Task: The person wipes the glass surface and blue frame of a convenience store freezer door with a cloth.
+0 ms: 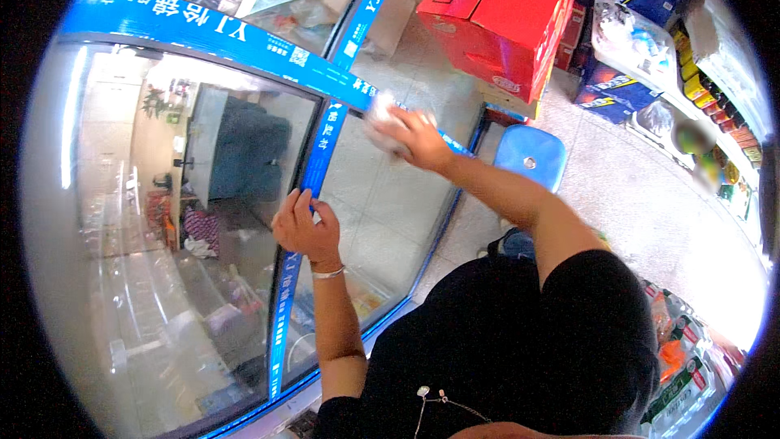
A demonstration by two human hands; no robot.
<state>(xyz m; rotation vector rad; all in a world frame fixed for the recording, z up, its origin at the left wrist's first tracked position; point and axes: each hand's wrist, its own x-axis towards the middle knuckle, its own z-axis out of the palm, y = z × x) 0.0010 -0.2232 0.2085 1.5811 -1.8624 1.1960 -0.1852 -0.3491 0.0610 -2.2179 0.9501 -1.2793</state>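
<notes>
In the head view my right hand (420, 137) presses a pale, crumpled wad (384, 116), cloth or tissue, against the blue-taped crossbar (268, 55) of a glass partition. Motion blurs the wad and the fingertips. Lower and to the left, my left hand (308, 225), with a bracelet at its wrist, has its fingers curled on the blue-taped upright bar (314, 164). Printed writing runs along both bars. Left of the upright is a large glass pane (244, 292) full of reflections. Another glass pane (378, 207) lies to its right, with floor tiles visible through it.
A red carton (487, 24) stands beyond the partition's far end, near a blue plastic stool (530, 152). Stocked shelves (664, 85) line the right side. Several packaged goods (676, 360) lie at lower right. Pale floor tiles (603, 189) run between.
</notes>
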